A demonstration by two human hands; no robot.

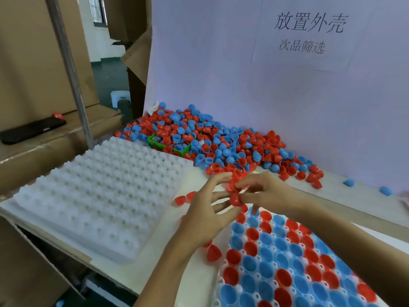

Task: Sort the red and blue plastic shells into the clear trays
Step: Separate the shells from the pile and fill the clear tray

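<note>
My right hand [263, 191] pinches a red shell [235, 199] between thumb and fingertips, just above the far edge of the filled tray [223, 282]. A few more red shells seem bunched against that hand's fingers; how many I cannot tell. My left hand [205, 216] is beside it, fingers spread and mostly straight, their tips touching the same red shell without closing on it.

The filled tray lies under my right forearm, its pockets holding red and blue shells open side up, the two colours mixed. Left of this tray, on the desk [141, 273], a lone red shell [213, 253] lies dome up, and two red shells [184, 198] sit further off by my left fingers.

Further left of the filled tray is a stack of clear trays [95, 196], their bumps facing up, holding no shells. Beyond the filled tray a big loose pile of shells [221, 142] spreads along the foot of a white board [243, 74] with printed characters. A green basket [172, 144] sits half buried in that pile. Two stray blue shells [386, 191] lie to the right of the pile.
</note>
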